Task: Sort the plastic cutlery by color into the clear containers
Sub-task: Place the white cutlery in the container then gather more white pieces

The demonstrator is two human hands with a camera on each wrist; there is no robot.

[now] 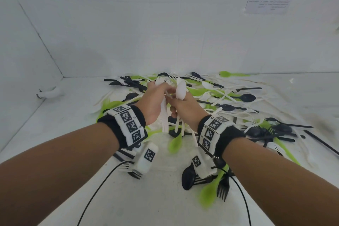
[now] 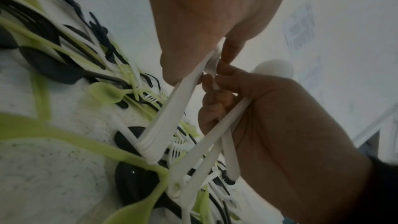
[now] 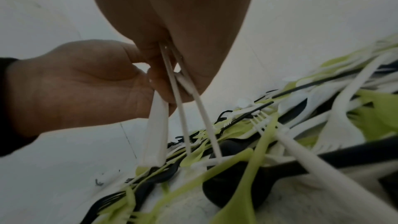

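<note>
Forearms fill the bottom of our head view, and past the wristbands we have our left hand point(image 1: 156, 97) and right hand point(image 1: 180, 105) brought together above the pile. Both are clenched on white cutlery: the left pinches a stacked bundle of white handles point(image 2: 172, 113), the right grips several loose white pieces point(image 3: 189, 108) with a white spoon bowl point(image 1: 180, 89) poking up above its fingers. The handles hang down out of both grips, their lower ends close over the heap; we cannot tell if they touch it.

Our worry is the right-hand pieces: they splay apart rather than lie flush, so merging them with the bundle could let 1 slide out and drop back among the green cutlery point(image 1: 175, 142) and black cutlery point(image 1: 245, 97) on the tabletop point(image 1: 73, 134). Dangling ends could also snag a fork in the heap. No clear containers show in any view.
</note>
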